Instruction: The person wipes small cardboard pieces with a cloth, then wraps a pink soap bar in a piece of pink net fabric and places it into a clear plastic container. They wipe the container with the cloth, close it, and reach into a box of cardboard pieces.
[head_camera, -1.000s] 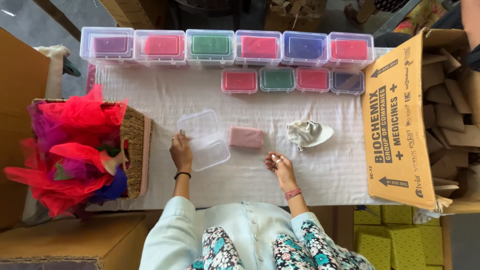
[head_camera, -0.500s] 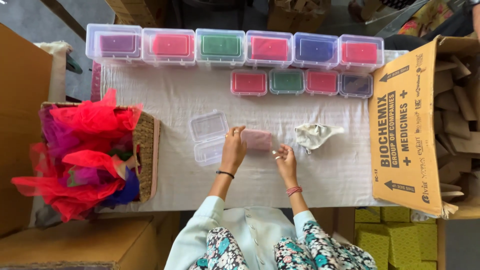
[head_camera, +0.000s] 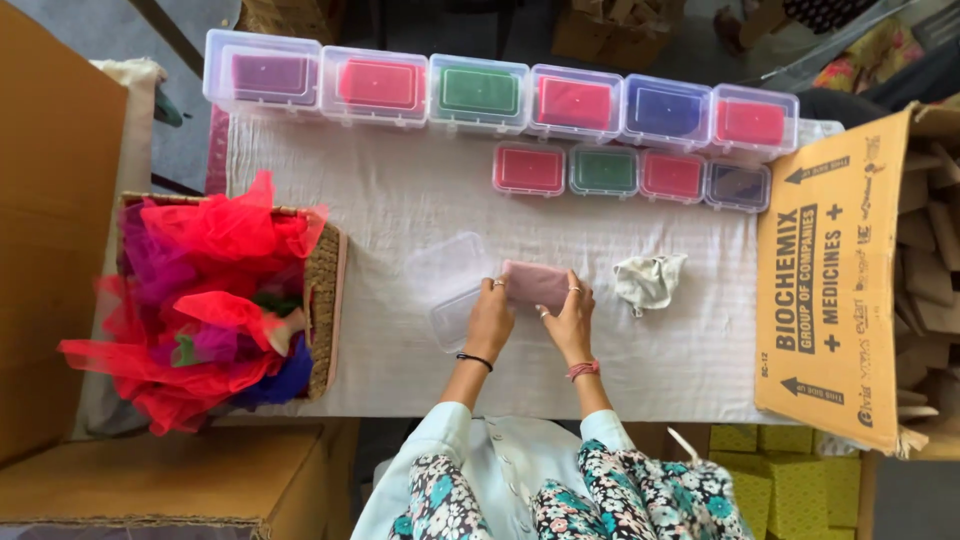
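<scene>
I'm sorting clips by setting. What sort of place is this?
Probably a small packing or craft workshop: a cloth-covered table lined with clear plastic boxes of coloured blocks, cardboard cartons alongside, and a basket of bright netting.

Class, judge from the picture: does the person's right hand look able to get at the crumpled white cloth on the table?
Probably yes. The right hand rests on the pink block, and the white cloth lies just beside it with only bare tablecloth between.

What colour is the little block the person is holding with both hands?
Dusty pink. The block shows best in the head view, between the left hand and right hand.
</scene>
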